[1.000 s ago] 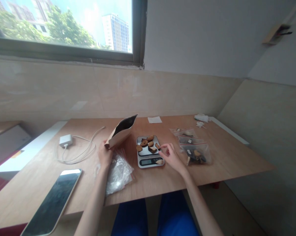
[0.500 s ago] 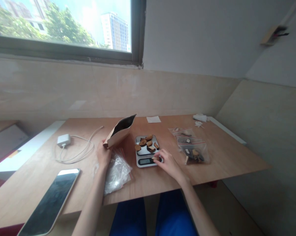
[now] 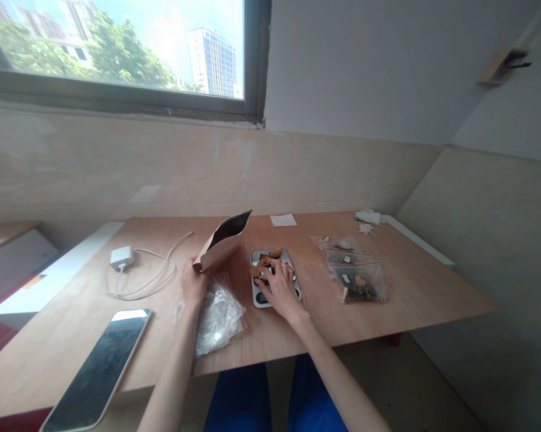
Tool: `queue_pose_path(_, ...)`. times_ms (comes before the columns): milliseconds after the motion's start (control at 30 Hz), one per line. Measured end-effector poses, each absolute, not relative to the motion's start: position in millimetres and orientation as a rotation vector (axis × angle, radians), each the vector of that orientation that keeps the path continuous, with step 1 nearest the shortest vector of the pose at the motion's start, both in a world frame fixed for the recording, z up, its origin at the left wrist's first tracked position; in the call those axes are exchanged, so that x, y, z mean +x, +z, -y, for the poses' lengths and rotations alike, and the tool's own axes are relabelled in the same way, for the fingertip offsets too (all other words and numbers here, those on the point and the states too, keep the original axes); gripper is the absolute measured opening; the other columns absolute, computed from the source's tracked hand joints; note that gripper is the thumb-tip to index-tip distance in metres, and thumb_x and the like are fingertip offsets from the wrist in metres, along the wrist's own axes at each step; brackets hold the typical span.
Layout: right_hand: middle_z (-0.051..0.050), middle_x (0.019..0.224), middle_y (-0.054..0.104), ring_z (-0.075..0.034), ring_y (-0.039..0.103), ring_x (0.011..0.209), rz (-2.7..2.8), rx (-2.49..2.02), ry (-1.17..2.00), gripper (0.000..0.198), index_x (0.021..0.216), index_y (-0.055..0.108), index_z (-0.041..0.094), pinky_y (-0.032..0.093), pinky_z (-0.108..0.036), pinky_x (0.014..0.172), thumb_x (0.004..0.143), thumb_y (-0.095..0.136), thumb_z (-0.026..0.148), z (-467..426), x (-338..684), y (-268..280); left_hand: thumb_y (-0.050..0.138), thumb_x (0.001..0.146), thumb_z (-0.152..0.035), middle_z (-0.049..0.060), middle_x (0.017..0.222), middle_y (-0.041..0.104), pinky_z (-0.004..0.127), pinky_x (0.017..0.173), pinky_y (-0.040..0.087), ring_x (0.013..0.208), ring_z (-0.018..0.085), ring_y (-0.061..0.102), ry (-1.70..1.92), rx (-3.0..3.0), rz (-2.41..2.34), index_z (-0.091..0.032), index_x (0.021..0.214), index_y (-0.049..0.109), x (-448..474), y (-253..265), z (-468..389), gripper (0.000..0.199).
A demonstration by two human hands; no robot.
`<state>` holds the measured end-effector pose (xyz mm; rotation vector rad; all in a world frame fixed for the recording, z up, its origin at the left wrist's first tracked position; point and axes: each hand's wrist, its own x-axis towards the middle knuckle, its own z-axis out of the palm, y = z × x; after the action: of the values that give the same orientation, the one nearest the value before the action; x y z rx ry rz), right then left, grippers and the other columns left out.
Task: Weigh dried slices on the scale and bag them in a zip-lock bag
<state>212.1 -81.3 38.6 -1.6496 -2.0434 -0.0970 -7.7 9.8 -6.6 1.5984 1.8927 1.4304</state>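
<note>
My left hand (image 3: 194, 283) grips the lower left end of a brown paper pouch (image 3: 223, 247), which is tilted with its dark mouth open toward the upper right. A small white kitchen scale (image 3: 262, 303) lies flat to its right, bearing several brown, dark-edged dried slices (image 3: 276, 252). Over the scale's plate, my right hand (image 3: 279, 289) has its fingers bent and drawn together at a slice (image 3: 255, 272) by the plate's left edge. That hand covers some slices and most of the display. Clear zip bags (image 3: 219, 318) lie beside my left wrist.
Filled zip bags (image 3: 358, 282) overlap on the right. A phone (image 3: 102, 366) lies at the front left, with a white charger (image 3: 122, 257) and its cable behind it. White paper (image 3: 283, 220) and crumpled scraps (image 3: 368, 217) are at the back edge, near the wall.
My right hand has moved left and away from me, from beside the scale's display onto the slices on its plate. My left hand still holds the pouch in place.
</note>
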Motion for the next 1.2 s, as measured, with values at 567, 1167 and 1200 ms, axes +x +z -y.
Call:
queue_pose_path(567,-0.009,0.113,0.054,-0.019,0.048,0.109,1.705,-1.333,0.018,0.034,0.115,0.057,0.023,0.037,-0.039,0.096,0.095,0.030,0.027,81.0,230.5,77.0,0.054,0.064,-0.029,0.006,0.083,0.063,0.034,0.069,0.045,0.079,0.025,0.060,1.449,1.590,-1.833,-0.018,0.095,0.055,-7.1,-5.2,-7.4,0.033)
queue_pose_path(1167,-0.007,0.096,0.070,-0.017,0.064,0.088,2.350,-1.209,0.256,0.031,0.091,0.066,0.016,0.047,-0.029,0.080,0.092,0.035,0.018,66.4,204.3,138.1,0.055,0.065,-0.031,0.007,0.098,0.066,0.036,0.080,0.045,0.091,0.025,0.060,1.565,1.609,-1.644,-0.018,0.103,0.059,-3.4,-4.9,-4.0,0.040)
queue_pose_path(1200,-0.006,0.097,0.070,-0.017,0.064,0.088,2.416,-1.198,0.306,0.030,0.090,0.066,0.016,0.048,-0.028,0.080,0.091,0.037,0.016,63.1,203.3,136.0,0.055,0.065,-0.032,0.008,0.098,0.066,0.037,0.080,0.045,0.091,0.025,0.060,1.573,1.620,-1.640,-0.018,0.103,0.059,-3.0,-5.3,-4.2,0.040)
